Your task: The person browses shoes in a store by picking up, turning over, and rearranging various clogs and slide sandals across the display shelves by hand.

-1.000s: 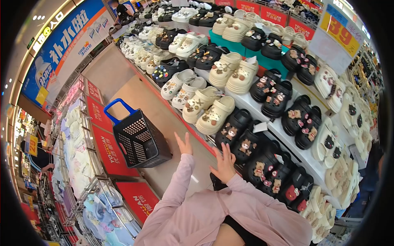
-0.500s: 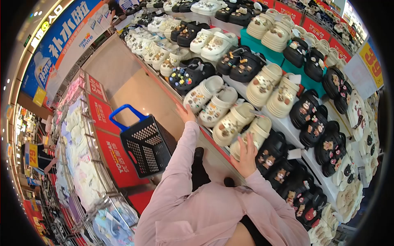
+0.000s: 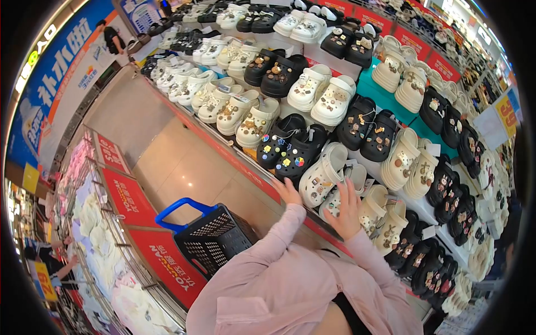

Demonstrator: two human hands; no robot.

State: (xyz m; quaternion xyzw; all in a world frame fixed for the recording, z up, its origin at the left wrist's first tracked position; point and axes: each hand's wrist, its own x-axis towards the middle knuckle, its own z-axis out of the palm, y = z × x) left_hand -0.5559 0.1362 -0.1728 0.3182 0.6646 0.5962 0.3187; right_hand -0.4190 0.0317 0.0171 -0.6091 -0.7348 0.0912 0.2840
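Note:
My left hand [image 3: 288,192] is open with its fingers apart, at the edge of the shoe display beside a white clog [image 3: 320,180] with charms. Over the second white clog [image 3: 333,205] of that pair is my right hand [image 3: 344,211], fingers spread and partly covering it; I cannot tell whether it touches. A black pair of clogs [image 3: 290,156] with colourful flower charms sits just beyond my left hand. Cream clogs [image 3: 389,229] stand to the right of my right hand.
A black shopping basket [image 3: 215,237] with a blue handle stands at left by a rack of folded clothes [image 3: 100,223]. The tiled aisle [image 3: 184,167] runs ahead between rack and display. A person [image 3: 111,38] stands at the far end.
The view has moved along the display, so the shoes and basket sit lower and further right. My right hand has gone from the cream clogs to the white pair; both hands remain open.

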